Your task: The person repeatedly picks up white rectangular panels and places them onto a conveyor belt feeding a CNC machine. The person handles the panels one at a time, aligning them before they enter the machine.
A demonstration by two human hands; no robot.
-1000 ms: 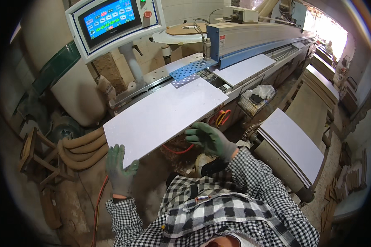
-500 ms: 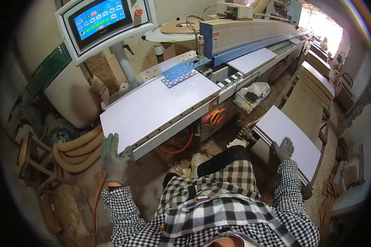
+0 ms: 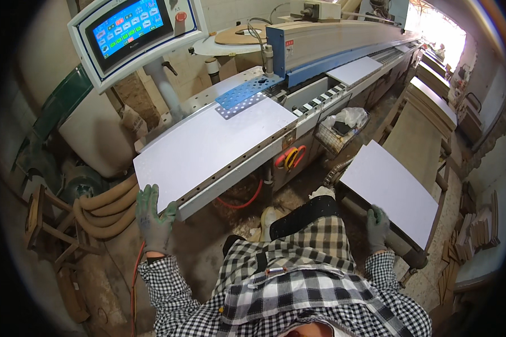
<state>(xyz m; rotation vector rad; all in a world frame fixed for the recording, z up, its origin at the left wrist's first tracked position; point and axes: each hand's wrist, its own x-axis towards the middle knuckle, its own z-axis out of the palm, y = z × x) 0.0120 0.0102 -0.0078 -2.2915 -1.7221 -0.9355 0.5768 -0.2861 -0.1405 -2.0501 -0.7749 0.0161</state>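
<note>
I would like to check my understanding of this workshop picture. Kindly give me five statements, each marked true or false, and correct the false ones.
1. The left hand is at a near corner of the white panel on the long machine. True.
2. The right hand is at the control screen. False: it is at the edge of the right-side panel.
3. The control screen is lit. True.
4. Both hands are bare. False: both are gloved.
5. The brown hoses lie right of the machine. False: those hoses lie at its left.
</note>
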